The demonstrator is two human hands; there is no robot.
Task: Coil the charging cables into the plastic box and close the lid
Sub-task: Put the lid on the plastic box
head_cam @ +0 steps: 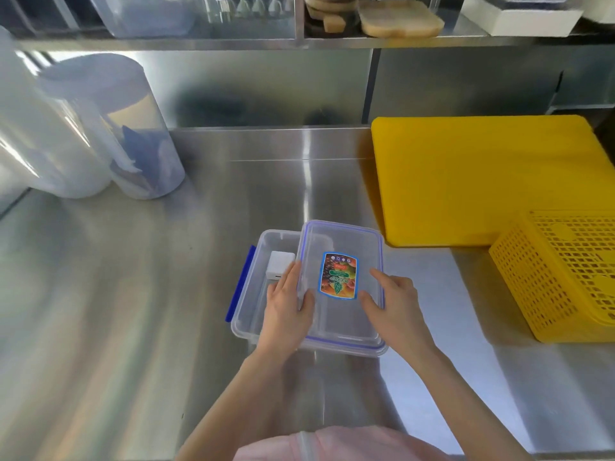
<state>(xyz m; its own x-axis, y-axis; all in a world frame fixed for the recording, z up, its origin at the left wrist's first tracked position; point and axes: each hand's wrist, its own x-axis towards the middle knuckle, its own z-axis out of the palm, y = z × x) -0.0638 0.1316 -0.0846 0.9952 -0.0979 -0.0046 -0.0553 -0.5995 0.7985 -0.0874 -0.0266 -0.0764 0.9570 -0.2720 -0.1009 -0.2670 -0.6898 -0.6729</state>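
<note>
- Grip: the left hand (289,304) is seen holding the left edge of the lid (342,284), thumb on top and fingers curled over the edge; the right hand (392,302) is laid on the lid's right side with fingers nearly straight, thumb on the top face. Nothing else is held.
- The lid lies skewed over the plastic box (248,314) at lower centre of the frame, displaced to the right; the box's left part is uncovered and its blue clip (240,284) hangs free on the left wall.
- A white charger block (279,265) is seen inside the uncovered part. No cable coils can be made out through the clear plastic; whether the cables are in cannot be told.
- Risk: if the lid is pressed down while offset, its rim is judged likely to ride on the box wall and not seat, so the clips would not latch.
- Risk: the charger block stands near the wall; it may be caught under the lid rim.
- Risk: the steel surface (133,327) looks slick; the box may slide under a sideways push.
- Risk: a stray cable loop over the rim would block closure.
</note>
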